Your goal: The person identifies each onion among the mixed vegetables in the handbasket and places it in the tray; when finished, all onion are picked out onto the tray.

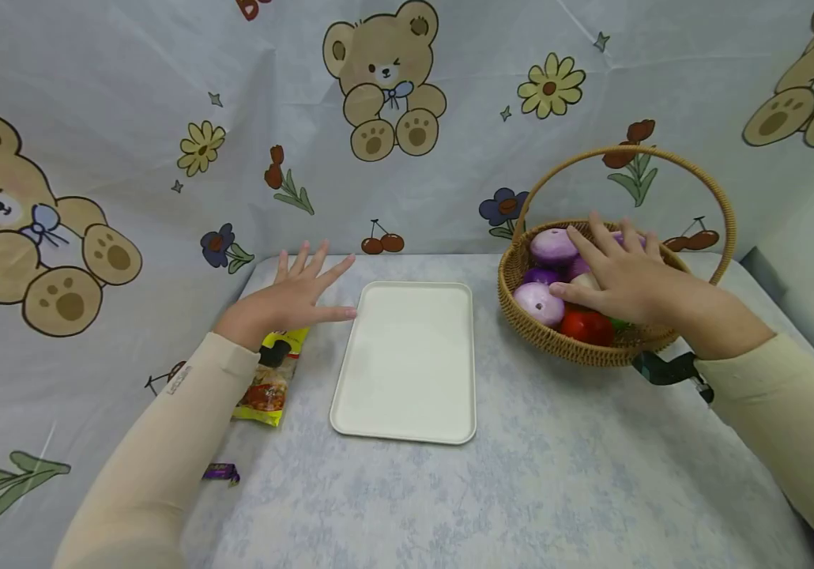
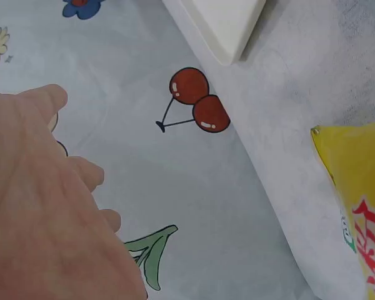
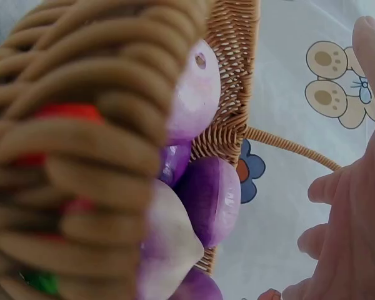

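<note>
My left hand (image 1: 286, 296) is spread with straight fingers beside the left edge of a white rectangular tray (image 1: 407, 363). Nothing is in its grip. In the left wrist view the same hand (image 2: 44, 200) shows on the left, apart from the yellow packet (image 2: 356, 162). My right hand (image 1: 627, 280), fingers extended, hovers over a wicker basket (image 1: 549, 338) with a tall hoop handle. Inside are several glossy purple-and-white vegetables (image 1: 539, 303) and a red, tomato-like one (image 1: 587, 325); the hand covers part of them. The right wrist view has the basket wall (image 3: 81, 181) close up.
A yellow snack packet (image 1: 275, 379) lies left of the tray, partly behind my left forearm. Nearer me is a small purple wrapped piece (image 1: 220, 472). A sheet printed with bears (image 1: 393, 87) hangs behind the pale table (image 1: 407, 506). The basket's handle (image 1: 723, 205) arches high.
</note>
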The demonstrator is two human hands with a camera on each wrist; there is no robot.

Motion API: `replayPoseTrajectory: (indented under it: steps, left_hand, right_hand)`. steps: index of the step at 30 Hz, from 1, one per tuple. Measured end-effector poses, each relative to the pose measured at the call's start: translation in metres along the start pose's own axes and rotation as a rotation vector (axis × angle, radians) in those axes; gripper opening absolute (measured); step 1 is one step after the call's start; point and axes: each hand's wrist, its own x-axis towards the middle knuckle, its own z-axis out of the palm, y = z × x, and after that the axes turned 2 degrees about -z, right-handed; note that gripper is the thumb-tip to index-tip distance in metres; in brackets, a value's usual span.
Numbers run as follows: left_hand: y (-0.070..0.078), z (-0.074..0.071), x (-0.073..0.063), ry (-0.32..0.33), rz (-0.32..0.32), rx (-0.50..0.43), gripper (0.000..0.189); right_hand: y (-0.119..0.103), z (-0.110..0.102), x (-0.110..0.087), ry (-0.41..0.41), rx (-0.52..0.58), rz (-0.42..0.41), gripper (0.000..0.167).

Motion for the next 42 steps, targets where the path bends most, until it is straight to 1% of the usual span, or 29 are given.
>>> replayPoseTrajectory:
  steps: [3, 8, 11, 14, 17, 22, 26, 29, 31, 35, 38, 42]
  left_hand:
    - [0.002, 0.000, -0.004, 0.013, 0.028, -0.058, 0.103]
    - [0.012, 0.006, -0.019, 0.038, 0.079, -0.244, 0.105]
    - [0.022, 0.016, -0.033, 0.042, 0.099, -0.344, 0.105]
    - [0.033, 0.029, -0.046, 0.057, 0.103, -0.415, 0.105]
    - [0.046, 0.047, -0.057, 0.102, 0.072, -0.471, 0.107]
    - [0.069, 0.075, -0.072, 0.176, -0.038, -0.542, 0.113]
    - [0.081, 0.092, -0.084, 0.181, -0.139, -0.619, 0.115]
    - [0.085, 0.104, -0.094, 0.170, -0.214, -0.654, 0.116]
    - [0.088, 0.111, -0.098, 0.159, -0.259, -0.660, 0.117]
    - [0.097, 0.121, -0.104, 0.138, -0.292, -0.652, 0.120]
    - [0.103, 0.125, -0.106, 0.125, -0.288, -0.644, 0.124]
    - [0.104, 0.131, -0.104, 0.116, -0.293, -0.646, 0.128]
  right_hand:
    - [-0.002, 0.002, 0.000, -0.015, 0.015, -0.017, 0.110]
    - [-0.005, 0.008, -0.001, -0.049, 0.047, -0.065, 0.105]
    - [-0.008, 0.013, -0.003, -0.054, 0.070, -0.100, 0.100]
    - [-0.011, 0.017, -0.004, -0.051, 0.132, -0.117, 0.096]
    - [-0.014, 0.021, -0.004, -0.041, 0.203, -0.142, 0.092]
    - [-0.016, 0.028, -0.002, -0.030, 0.241, -0.167, 0.088]
    - [-0.017, 0.032, -0.001, -0.028, 0.278, -0.174, 0.085]
    - [-0.016, 0.035, 0.002, -0.016, 0.297, -0.212, 0.081]
    - [-0.015, 0.037, 0.004, -0.002, 0.286, -0.243, 0.079]
    - [-0.013, 0.041, 0.005, 0.027, 0.231, -0.302, 0.077]
    - [-0.012, 0.045, 0.006, 0.044, 0.208, -0.339, 0.078]
    - [-0.011, 0.049, 0.009, 0.059, 0.207, -0.373, 0.077]
